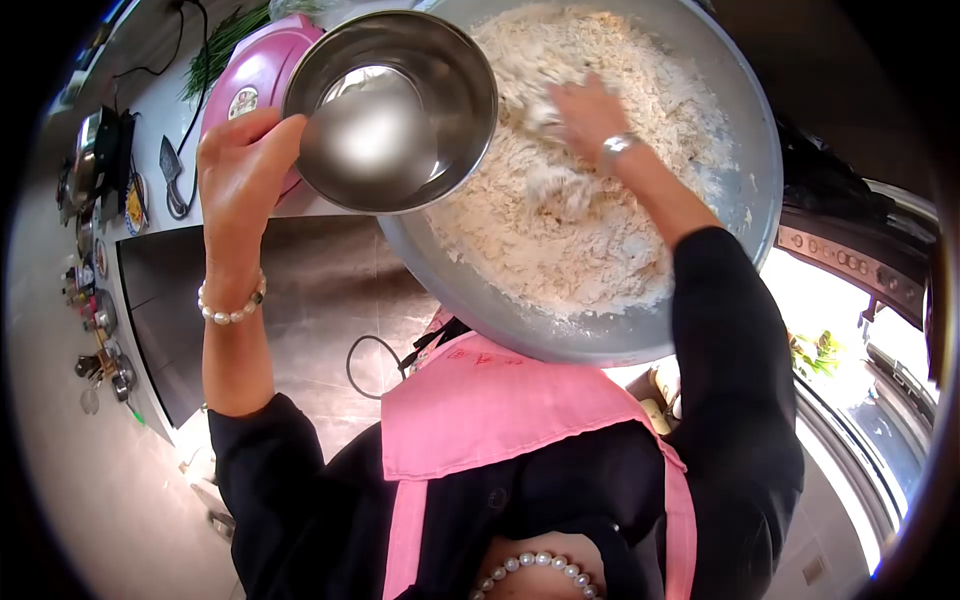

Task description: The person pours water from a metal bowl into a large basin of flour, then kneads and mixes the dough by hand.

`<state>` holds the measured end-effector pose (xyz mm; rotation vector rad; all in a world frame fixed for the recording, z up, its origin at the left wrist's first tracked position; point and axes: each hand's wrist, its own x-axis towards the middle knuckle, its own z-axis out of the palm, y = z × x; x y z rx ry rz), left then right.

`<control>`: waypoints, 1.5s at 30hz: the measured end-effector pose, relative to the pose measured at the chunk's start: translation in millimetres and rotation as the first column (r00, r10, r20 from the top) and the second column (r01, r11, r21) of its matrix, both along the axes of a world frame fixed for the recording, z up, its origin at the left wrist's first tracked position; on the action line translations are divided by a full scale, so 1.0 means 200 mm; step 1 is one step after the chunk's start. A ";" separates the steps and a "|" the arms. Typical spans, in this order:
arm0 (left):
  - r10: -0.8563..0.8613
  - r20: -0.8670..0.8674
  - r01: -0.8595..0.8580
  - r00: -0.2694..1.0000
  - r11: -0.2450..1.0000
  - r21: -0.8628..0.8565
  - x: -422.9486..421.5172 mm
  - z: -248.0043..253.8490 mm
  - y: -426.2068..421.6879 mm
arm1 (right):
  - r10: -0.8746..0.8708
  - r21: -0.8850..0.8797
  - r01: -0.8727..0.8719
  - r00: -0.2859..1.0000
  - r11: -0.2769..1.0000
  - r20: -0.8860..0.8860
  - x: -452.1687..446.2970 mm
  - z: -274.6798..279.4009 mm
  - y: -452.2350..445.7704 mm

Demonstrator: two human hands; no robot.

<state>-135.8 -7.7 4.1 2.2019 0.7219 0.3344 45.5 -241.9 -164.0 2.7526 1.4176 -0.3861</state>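
Note:
My left hand [245, 165] grips a round stainless steel bowl [465, 110] by its rim, thumb along the edge. The bowl is held over the left edge of a large grey basin [745, 110]. Inside the steel bowl is a bright blurred patch, so I cannot make out any contents. A broad mass of crumbly flour mixture [560, 250] covers the basin's bottom. Into its upper part reaches my right hand [590, 118], fingers apart, with the tips blurred and partly lost in the mixture.
Behind the steel bowl sits a pink appliance [258, 68] on the counter. A knife [171, 175], a black cord [203, 90] and green stalks [228, 40] lie farther left. Below the basin hangs my pink apron [510, 405].

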 end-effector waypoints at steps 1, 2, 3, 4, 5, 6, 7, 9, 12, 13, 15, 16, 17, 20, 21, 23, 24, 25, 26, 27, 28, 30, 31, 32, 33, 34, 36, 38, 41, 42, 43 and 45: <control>-0.003 -0.001 0.003 1.000 1.000 0.008 0.00 0.00 0.00 | 0.015 -0.035 -0.017 0.998 0.999 -0.059 -0.06 -0.04 0.07; 0.001 -0.029 0.001 1.000 0.997 0.076 0.01 0.00 0.00 | 0.023 -0.070 -0.031 0.994 0.997 -0.111 -0.08 -0.05 0.11; -0.001 -0.059 0.009 0.998 0.991 0.137 0.01 0.01 0.00 | 0.119 -0.032 -0.132 0.958 0.991 -0.262 -0.20 0.11 0.05; 0.007 -0.078 0.009 0.997 0.980 0.200 0.02 0.01 -0.01 | 0.245 -0.003 -0.255 0.930 0.967 -0.274 -0.30 0.09 -0.06; 0.018 -0.065 -0.008 0.998 0.988 0.151 0.03 0.01 -0.01 | 0.457 0.137 -0.441 0.880 0.887 -0.127 -0.38 0.05 -0.19; 0.032 -0.063 -0.025 0.997 0.995 0.100 0.02 0.01 -0.02 | 0.494 0.137 -0.477 0.857 0.868 -0.147 -0.42 0.03 -0.23; 0.046 -0.071 -0.043 0.996 0.998 0.048 0.01 0.00 -0.02 | 0.530 0.138 -0.512 0.831 0.848 -0.168 -0.46 0.02 -0.26; 0.038 -0.099 -0.036 0.994 0.999 0.026 0.00 -0.01 -0.04 | 0.629 0.005 -0.639 0.754 0.769 -0.189 -0.44 -0.01 -0.22; 0.024 -0.133 -0.008 0.991 0.993 0.122 0.02 0.01 -0.09 | 0.276 -0.244 -0.308 0.948 0.919 -0.159 -0.09 0.13 0.04; 0.018 -0.152 0.006 0.988 0.988 0.153 0.03 0.02 -0.10 | 0.125 -0.121 -0.145 0.980 0.982 -0.156 0.01 0.10 0.05; 0.007 -0.164 0.029 0.986 0.976 0.216 0.04 0.04 -0.14 | 0.109 -0.021 -0.107 0.991 0.994 0.084 0.07 -0.01 0.05; 0.003 -0.158 0.037 0.987 0.968 0.249 0.04 0.04 -0.16 | 0.101 -0.064 -0.093 0.988 0.994 0.119 0.04 -0.03 0.08; -0.003 -0.156 0.047 0.988 0.959 0.279 0.04 0.04 -0.18 | 0.093 -0.108 -0.077 0.984 0.991 0.151 0.00 -0.04 0.09; -0.064 -0.135 0.113 0.989 0.911 0.396 0.01 0.01 -0.19 | 0.540 0.032 -0.541 0.841 0.841 0.025 -0.22 0.09 -0.20; -0.106 -0.104 0.140 0.989 0.905 0.403 0.00 0.00 -0.20 | 0.592 -0.026 -0.592 0.806 0.806 0.011 -0.26 0.16 -0.30; -0.182 -0.042 0.182 0.982 0.884 0.430 -0.01 -0.01 -0.21 | 0.693 -0.124 -0.691 0.720 0.712 -0.033 -0.28 0.21 -0.32; -0.171 -0.059 0.179 0.983 0.868 0.463 -0.01 -0.01 -0.22 | 0.735 -0.165 -0.734 0.675 0.659 -0.068 -0.27 0.20 -0.30; -0.200 -0.045 0.197 0.979 0.852 0.485 -0.01 -0.02 -0.22 | 0.767 -0.205 -0.769 0.633 0.606 -0.104 -0.27 0.19 -0.28; -0.231 -0.031 0.214 0.973 0.834 0.509 -0.01 -0.02 -0.22 | 0.646 -0.173 -0.642 0.763 0.747 -0.042 -0.21 0.14 -0.21; -0.261 -0.017 0.229 0.965 0.813 0.536 -0.01 -0.03 -0.23 | 0.498 -0.127 -0.493 0.867 0.861 0.017 -0.12 0.07 -0.12; -0.263 -0.024 0.234 0.965 0.811 0.537 -0.01 -0.03 -0.23 | 0.430 -0.280 -0.416 0.903 0.865 -0.010 -0.01 0.13 -0.04; -0.265 -0.032 0.240 0.964 0.809 0.536 -0.02 -0.02 -0.24 | 0.087 0.044 -0.089 0.995 0.995 0.043 0.13 0.06 0.07; -0.260 -0.043 0.241 0.965 0.808 0.537 -0.02 -0.02 -0.25 | 0.089 0.043 -0.093 0.993 0.995 0.079 0.12 0.05 0.13; -0.255 -0.053 0.243 0.965 0.807 0.538 -0.02 -0.01 -0.25 | 0.090 0.041 -0.095 0.989 0.995 0.116 0.08 0.01 0.18; -0.251 -0.062 0.244 0.966 0.806 0.539 -0.02 -0.01 -0.26 | 0.091 0.038 -0.097 0.984 0.995 0.153 0.04 -0.03 0.22; -0.255 -0.051 0.241 0.966 0.807 0.539 -0.02 -0.01 -0.25 | 0.193 0.020 -0.197 0.973 0.980 0.123 -0.05 -0.06 0.20; -0.263 -0.018 0.232 0.965 0.812 0.535 -0.02 -0.04 -0.24 | 0.494 -0.084 -0.488 0.866 0.869 0.079 -0.23 0.03 0.06; -0.209 -0.026 0.200 0.978 0.886 0.419 -0.03 -0.02 -0.23 | 0.701 0.019 -0.704 0.709 0.710 0.073 -0.29 0.10 -0.23; -0.093 -0.032 0.098 0.995 0.966 0.240 -0.03 -0.01 -0.20 | 0.780 0.156 -0.775 0.624 0.612 0.045 -0.35 0.01 -0.35; -0.060 -0.041 0.066 0.997 0.982 0.177 -0.03 -0.01 -0.20 | 0.797 0.141 -0.790 0.604 0.597 0.004 -0.37 -0.01 -0.36; -0.035 -0.073 0.047 0.997 0.984 0.172 -0.03 -0.02 -0.18 | 0.772 0.082 -0.771 0.635 0.632 0.030 -0.34 -0.01 -0.26; 0.002 -0.110 0.015 0.994 0.987 0.158 0.00 -0.04 -0.16 | 0.668 0.148 -0.696 0.717 0.703 0.198 -0.17 -0.06 -0.04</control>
